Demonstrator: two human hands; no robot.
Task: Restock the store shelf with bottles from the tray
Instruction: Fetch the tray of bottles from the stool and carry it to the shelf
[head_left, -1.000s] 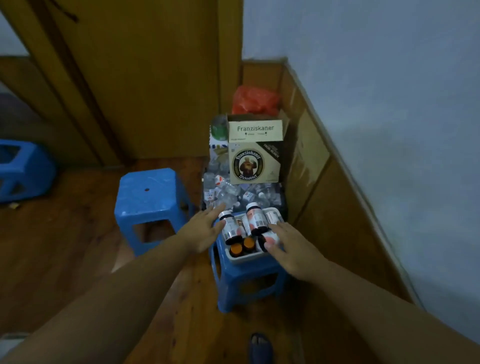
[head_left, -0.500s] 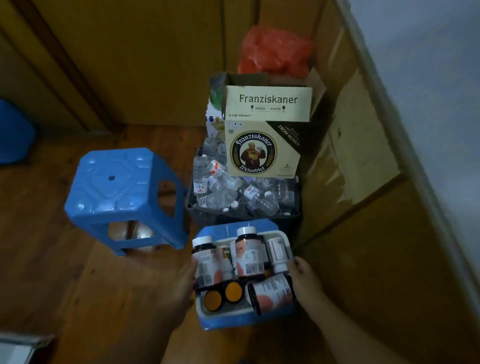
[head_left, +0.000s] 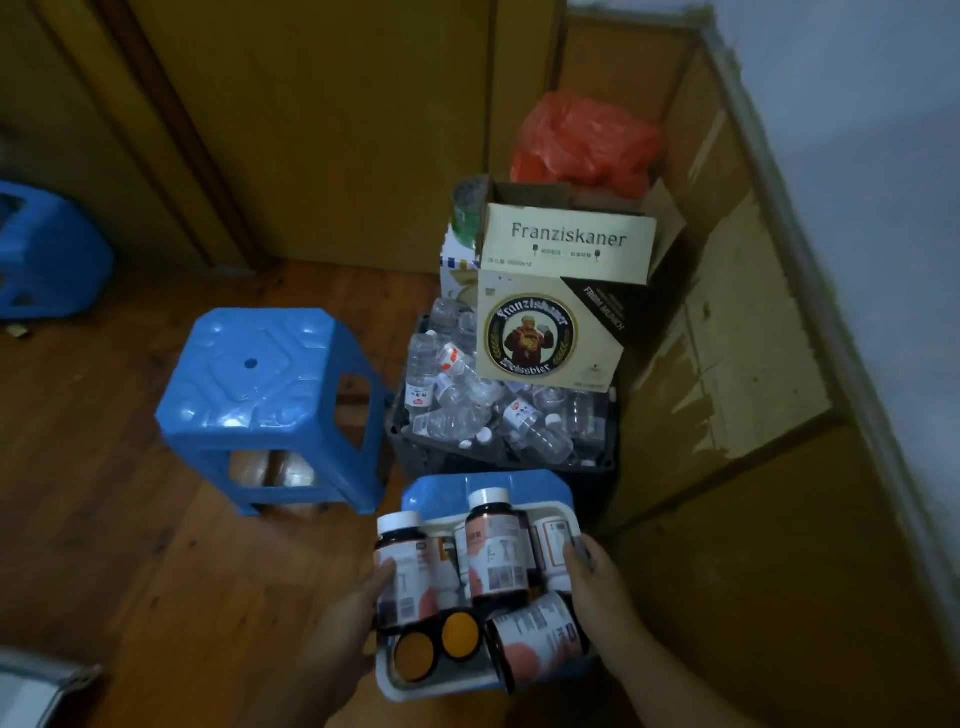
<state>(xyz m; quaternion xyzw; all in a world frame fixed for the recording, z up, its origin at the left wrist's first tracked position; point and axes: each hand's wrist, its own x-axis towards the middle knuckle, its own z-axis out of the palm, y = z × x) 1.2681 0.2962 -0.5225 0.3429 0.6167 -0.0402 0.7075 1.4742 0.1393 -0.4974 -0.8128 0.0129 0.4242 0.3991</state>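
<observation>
Both hands on tray (head_left: 415, 688) of bottles, atop blue stool.
Tray is white, sits on a stool (head_left: 447, 493) at bottom centre; holds dark bottles w/ white caps, upright: one at L (head_left: 404, 566), one mid (head_left: 496, 551); one lying on its side at R (head_left: 540, 642); two orange lids (head_left: 436, 644) at front. L hand (head_left: 348, 631) against tray's L side, thumb touching L bottle, fingers hidden: grip can't tell. R hand (head_left: 602, 592) curled round tray's R edge. Behind: crate (head_left: 498, 457) of clear bottles, Franziskaner box (head_left: 558, 312), red bag (head_left: 587, 145). 2nd stool (head_left: 265, 395) to L, apart.
</observation>
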